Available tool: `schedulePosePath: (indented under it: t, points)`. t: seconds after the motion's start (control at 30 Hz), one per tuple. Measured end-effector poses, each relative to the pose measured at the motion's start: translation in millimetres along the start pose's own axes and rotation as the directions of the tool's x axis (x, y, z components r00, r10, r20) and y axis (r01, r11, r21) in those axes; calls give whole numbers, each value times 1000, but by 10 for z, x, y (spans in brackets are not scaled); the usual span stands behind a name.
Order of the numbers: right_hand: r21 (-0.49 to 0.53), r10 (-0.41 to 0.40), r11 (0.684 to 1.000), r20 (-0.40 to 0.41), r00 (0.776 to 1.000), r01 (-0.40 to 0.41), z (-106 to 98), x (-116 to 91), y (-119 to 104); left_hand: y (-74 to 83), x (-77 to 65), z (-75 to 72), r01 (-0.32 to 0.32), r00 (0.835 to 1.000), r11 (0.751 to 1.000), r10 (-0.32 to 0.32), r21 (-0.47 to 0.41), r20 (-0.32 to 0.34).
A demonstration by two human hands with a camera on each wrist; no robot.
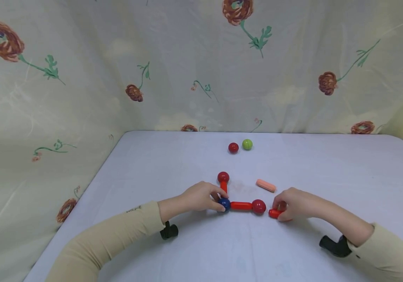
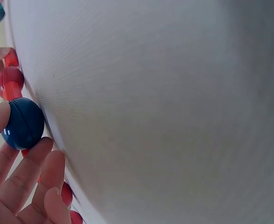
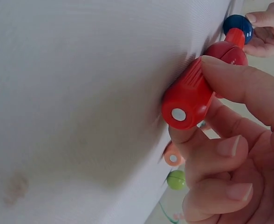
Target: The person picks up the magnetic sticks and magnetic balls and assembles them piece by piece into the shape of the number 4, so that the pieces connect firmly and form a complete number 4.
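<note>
Blue ball (image 1: 225, 205) is pinched by fingers of the left hand (image 1: 200, 197), red rod (image 1: 274, 214) by the right hand (image 1: 297, 202), both hands angled inward.

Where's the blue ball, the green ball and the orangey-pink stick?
Blue ball (image 2: 24, 123), left wrist view: its middle.
Green ball (image 1: 247, 144), head view: its middle.
Orangey-pink stick (image 1: 266, 185), head view: middle of its length.

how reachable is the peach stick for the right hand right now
Probably yes: the peach stick lies close to the right hand with nothing between, though that hand holds a red stick.
</note>
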State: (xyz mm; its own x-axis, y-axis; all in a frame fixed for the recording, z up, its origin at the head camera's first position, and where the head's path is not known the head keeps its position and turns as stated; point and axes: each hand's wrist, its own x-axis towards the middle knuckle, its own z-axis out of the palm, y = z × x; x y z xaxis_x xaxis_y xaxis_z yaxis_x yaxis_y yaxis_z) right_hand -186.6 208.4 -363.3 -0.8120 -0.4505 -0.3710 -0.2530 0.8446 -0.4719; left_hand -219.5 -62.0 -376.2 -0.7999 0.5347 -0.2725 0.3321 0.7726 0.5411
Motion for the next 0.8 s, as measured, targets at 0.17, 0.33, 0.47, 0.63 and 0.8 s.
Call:
schedulePosePath:
  t: [0.17, 0.33, 0.47, 0.63, 0.8]
  points:
    - [6, -9, 1000, -21, 1000, 9, -27, 0, 38, 10, -4, 2, 4, 1000, 1000, -4, 5, -3]
    - [9, -33, 999, -105, 994, 34, -96, 13, 78, 15, -9, -1, -5, 1000, 1000, 5, 17, -3]
    - [86, -5, 996, -151, 988, 18, -117, 53, 99, 14, -11, -5, -5, 1000, 1000, 5, 17, -1]
    - [259, 105, 964, -159, 982, -61, -97, 138, 110, 15, -9, -1, -5, 1000, 1000, 5, 20, -2]
    - [429, 188, 897, -140, 972, -112, -81, 202, 100, 14, -3, -1, -5, 1000, 1000, 5, 19, 0]
